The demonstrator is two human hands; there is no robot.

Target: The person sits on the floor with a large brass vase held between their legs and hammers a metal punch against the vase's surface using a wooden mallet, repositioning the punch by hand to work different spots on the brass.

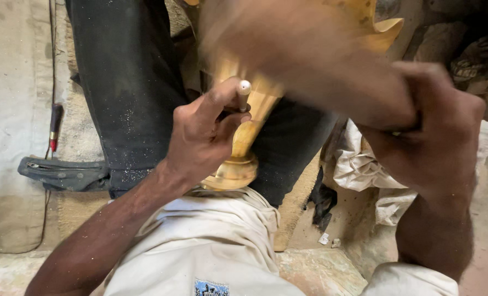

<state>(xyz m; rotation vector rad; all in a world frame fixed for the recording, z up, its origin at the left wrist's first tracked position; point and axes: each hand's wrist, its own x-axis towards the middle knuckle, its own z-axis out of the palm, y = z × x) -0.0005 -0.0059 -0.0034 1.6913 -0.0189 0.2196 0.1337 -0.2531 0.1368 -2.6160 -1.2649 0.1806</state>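
The brass vase lay between your knees, base toward you. Your left hand pinched a small metal punch against its stem; your right hand gripped a blurred wooden mallet above it.

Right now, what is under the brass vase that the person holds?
Under the vase lie the person's dark trouser legs; its round foot sits near the light shirt. The left hand holding a thin tool covers part of its stem, and a motion-blurred object hides its top.
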